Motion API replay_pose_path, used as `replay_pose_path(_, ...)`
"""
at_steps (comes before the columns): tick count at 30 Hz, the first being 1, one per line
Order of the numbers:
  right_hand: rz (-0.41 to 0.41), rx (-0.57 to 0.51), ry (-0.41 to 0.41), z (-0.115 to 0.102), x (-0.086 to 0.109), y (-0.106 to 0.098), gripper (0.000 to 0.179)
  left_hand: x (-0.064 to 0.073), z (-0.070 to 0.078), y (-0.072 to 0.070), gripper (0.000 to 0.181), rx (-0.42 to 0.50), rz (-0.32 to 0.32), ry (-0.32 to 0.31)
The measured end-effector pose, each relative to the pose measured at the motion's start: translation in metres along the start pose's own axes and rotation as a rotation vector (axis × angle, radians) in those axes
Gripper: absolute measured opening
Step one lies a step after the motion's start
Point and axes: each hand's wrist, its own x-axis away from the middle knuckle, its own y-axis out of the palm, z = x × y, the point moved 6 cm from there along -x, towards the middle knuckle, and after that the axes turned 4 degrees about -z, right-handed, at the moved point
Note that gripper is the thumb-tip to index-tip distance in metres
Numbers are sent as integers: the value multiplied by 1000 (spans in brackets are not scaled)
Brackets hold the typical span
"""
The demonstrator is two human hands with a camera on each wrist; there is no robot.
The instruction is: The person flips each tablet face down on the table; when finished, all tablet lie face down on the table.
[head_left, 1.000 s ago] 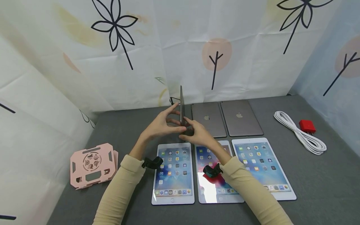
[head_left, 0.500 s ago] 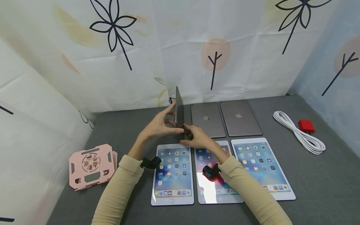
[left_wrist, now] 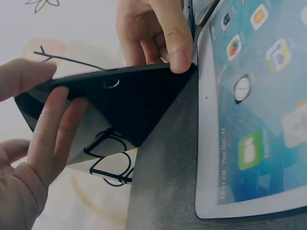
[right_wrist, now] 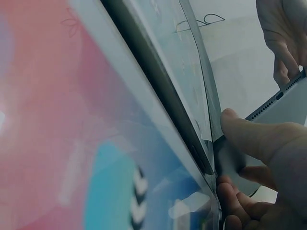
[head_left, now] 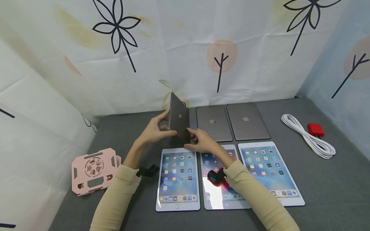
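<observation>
A dark grey tablet [head_left: 180, 118] stands tilted on its long edge, its logo back turned to the right. My left hand [head_left: 155, 129] grips it by the raised side; in the left wrist view, the fingers [left_wrist: 53, 112] lie on its black front, where a round home button shows. Down at the near right corner, my right hand [head_left: 203, 141] pinches the tablet. The right wrist view has the thumb [right_wrist: 254, 134] over that corner, and the tablet's edge [right_wrist: 273, 100] with port and speaker holes. A white tablet [head_left: 177, 176] with a lit screen lies just in front.
Two grey tablets, one inner [head_left: 214, 123] and one outer [head_left: 248, 121], lie face down to the right. Two more white tablets [head_left: 208, 192] [head_left: 270, 166] lie screen up. Pink plates [head_left: 93, 171] sit left; a white cable [head_left: 307, 136] and red plug [head_left: 316, 129] lie right.
My left hand has moved left and slightly down with the tablet's raised edge, tipping it from upright so its grey back shows. The right hand stays near the same corner.
</observation>
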Motion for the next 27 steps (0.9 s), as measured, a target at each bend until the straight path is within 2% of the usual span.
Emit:
replay_pose_path(3,6,-10,-2,0,1,0,76,3,-6,-2,96,92,27,-22)
replay_pose_path(9,1,-83,8,6,2,0,73,10,-18,-8,89,285,128,-62)
replay_pose_path(15,11,-144,-4,8,2,-2,74,15,-35,-11,84,518,163,-104)
replay_pose_path(18,11,-165,21,10,2,-2,77,16,-42,-10,84,594,166,-129)
replay_pose_path(20,12,-178,32,11,4,-2,78,17,-45,-9,84,604,161,-138)
replay_pose_path(22,9,-198,39,12,5,-2,78,18,-47,-8,84,568,137,-134)
replay_pose_path(27,12,-253,65,13,7,-3,78,17,-53,-3,89,336,66,-117)
